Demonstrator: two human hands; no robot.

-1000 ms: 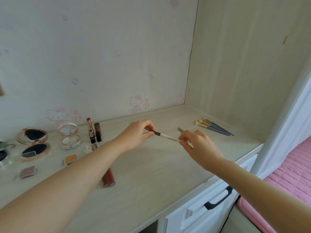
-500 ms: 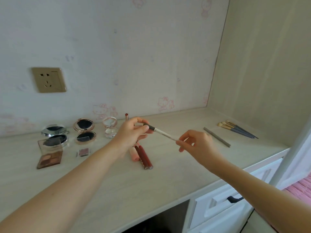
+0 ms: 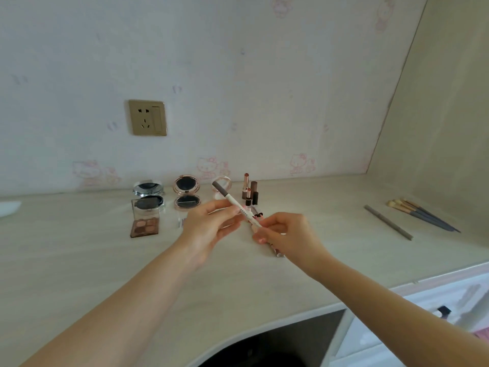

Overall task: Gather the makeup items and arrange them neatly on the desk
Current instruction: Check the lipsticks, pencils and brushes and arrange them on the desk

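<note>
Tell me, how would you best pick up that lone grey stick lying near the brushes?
Pinch the grey stick near its middle, coming from straight above. It lies flat and thin on the desk, apart from the brushes, so both long sides are free for fingertips.

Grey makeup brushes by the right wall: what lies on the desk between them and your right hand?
In the head view, only a slim grey pencil lies between brushes and right hand; otherwise bare desk.

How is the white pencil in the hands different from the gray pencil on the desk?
The white pencil is held above the desk by both hands, tilted; the gray pencil lies flat, untouched. The white pencil has a dark tip section; the gray pencil is one color. Both are long and thin.
</note>
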